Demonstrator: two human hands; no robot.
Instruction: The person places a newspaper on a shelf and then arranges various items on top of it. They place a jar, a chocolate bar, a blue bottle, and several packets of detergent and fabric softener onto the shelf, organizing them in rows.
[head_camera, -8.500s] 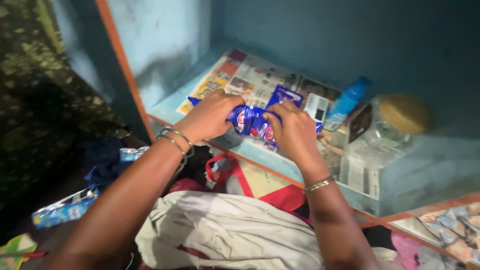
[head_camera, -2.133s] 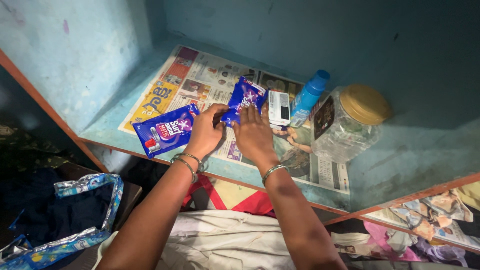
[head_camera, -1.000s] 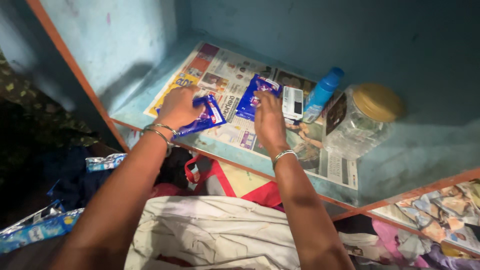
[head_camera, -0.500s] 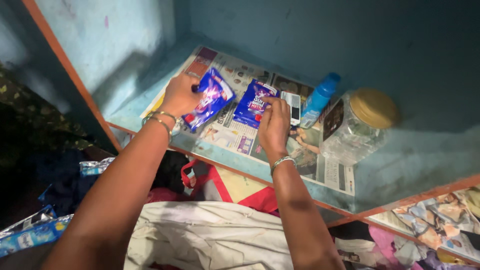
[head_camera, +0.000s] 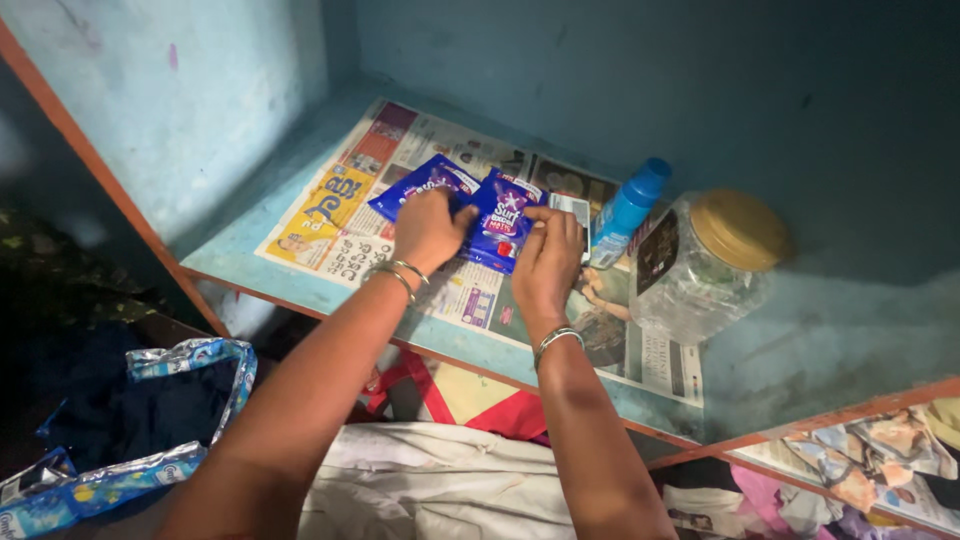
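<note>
Two blue detergent pouches lie on a newspaper-lined shelf (head_camera: 300, 215). My left hand (head_camera: 428, 230) rests on the left pouch (head_camera: 420, 183), pressing it flat beside the other one. My right hand (head_camera: 545, 262) holds the right pouch (head_camera: 505, 215) by its right edge with thumb and fingers. The two pouches touch or slightly overlap. Both wrists wear metal bangles.
Right of the pouches stand a small white packet (head_camera: 572, 210), a blue bottle (head_camera: 625, 210) and a clear plastic jar with a gold lid (head_camera: 705, 265). A shiny blue bag (head_camera: 150, 420) sits lower left. Cloth (head_camera: 440, 480) lies below the shelf edge.
My left hand has carried its pouch rightward and laid it down next to the right pouch. My right hand has stayed on the right pouch.
</note>
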